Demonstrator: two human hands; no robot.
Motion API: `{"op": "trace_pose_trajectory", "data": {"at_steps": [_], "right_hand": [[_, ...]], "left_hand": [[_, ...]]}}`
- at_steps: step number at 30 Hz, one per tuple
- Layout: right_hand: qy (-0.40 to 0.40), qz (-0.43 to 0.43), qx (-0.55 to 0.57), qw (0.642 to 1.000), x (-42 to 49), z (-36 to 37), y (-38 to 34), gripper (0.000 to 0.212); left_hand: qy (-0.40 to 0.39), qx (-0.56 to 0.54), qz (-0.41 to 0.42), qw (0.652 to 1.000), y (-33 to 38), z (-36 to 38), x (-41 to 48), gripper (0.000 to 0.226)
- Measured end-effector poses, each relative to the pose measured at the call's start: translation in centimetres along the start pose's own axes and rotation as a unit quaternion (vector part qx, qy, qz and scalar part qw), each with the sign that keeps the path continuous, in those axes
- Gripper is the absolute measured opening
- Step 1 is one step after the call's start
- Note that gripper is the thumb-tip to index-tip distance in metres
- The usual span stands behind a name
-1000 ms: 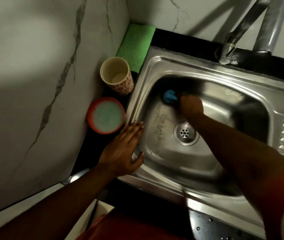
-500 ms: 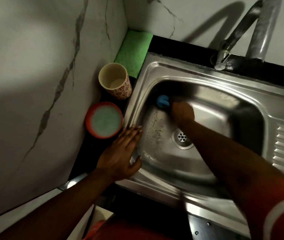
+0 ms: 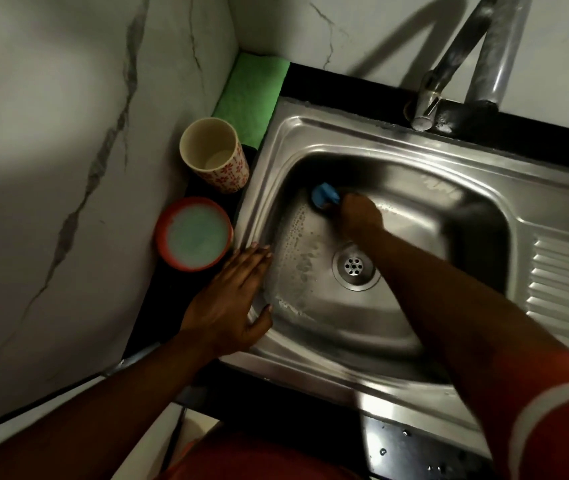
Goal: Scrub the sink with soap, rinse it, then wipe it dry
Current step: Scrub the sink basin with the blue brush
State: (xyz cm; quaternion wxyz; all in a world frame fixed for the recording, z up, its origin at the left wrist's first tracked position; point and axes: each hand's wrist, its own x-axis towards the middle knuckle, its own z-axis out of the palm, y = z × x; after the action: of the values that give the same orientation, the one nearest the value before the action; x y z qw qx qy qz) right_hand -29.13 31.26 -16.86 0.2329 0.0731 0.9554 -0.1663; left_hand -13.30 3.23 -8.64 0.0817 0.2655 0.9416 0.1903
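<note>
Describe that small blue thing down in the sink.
It is a small blue scrubber, soft-looking, perhaps a sponge or cloth; its make is too blurred to tell. Only one end shows, since the right hand grips the rest. It lies against the far left wall of the steel sink, beside a patch of soapy bubbles.

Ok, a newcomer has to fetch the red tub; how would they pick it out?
Find the steel sink; on the dark strip between its left rim and the marble wall stand two containers. The tub is the nearer one, just past the left hand. Unlike the tall flowered cup behind it, it is low, red-rimmed and holds something pale green.
</note>
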Motion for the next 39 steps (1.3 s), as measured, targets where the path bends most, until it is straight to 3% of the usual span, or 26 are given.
{"op": "trace_pose_trajectory", "data": {"at_steps": [3, 9, 12, 18, 26, 30, 34, 36, 39], "right_hand": [[-0.033, -0.005, 0.018, 0.999, -0.3, -0.3, 0.2, 0.048], [-0.021, 0.101, -0.076, 0.992, -4.2, -4.4, 12.8, 0.057], [-0.029, 0.068, -0.089, 0.993, -3.3, -3.9, 10.1, 0.057], [-0.091, -0.041, -0.01, 0.995, -0.4, 0.4, -1.2, 0.047], [-0.069, 0.036, -0.131, 0.988, -5.7, -2.9, 12.8, 0.039], [-0.07, -0.003, -0.07, 0.995, -4.0, -0.8, 7.0, 0.048], [-0.088, -0.068, -0.046, 0.993, -1.7, 2.4, -0.7, 0.039], [-0.092, -0.063, -0.044, 0.993, -1.9, 2.2, -0.2, 0.039], [-0.081, -0.022, -0.066, 0.994, -4.0, -0.2, 6.5, 0.041]], "left_hand": [[0.001, 0.006, -0.002, 1.0, 0.1, -0.1, 0.0, 0.081], [0.008, -0.009, -0.002, 1.0, 0.4, -0.5, 0.0, 0.08], [0.005, -0.014, -0.002, 1.0, 0.5, -0.7, 0.1, 0.081], [0.004, -0.01, -0.006, 1.0, 0.4, -0.5, 0.1, 0.082], [-0.011, -0.02, -0.013, 1.0, 0.6, -0.8, 0.1, 0.081], [-0.014, -0.01, -0.015, 1.0, 0.6, -0.8, 0.0, 0.084], [-0.013, -0.005, -0.017, 1.0, 0.6, -0.6, 0.1, 0.083], [-0.013, -0.005, -0.016, 1.0, 0.5, -0.7, 0.1, 0.082], [-0.011, -0.013, -0.012, 1.0, 0.5, -0.7, 0.1, 0.081]]}}
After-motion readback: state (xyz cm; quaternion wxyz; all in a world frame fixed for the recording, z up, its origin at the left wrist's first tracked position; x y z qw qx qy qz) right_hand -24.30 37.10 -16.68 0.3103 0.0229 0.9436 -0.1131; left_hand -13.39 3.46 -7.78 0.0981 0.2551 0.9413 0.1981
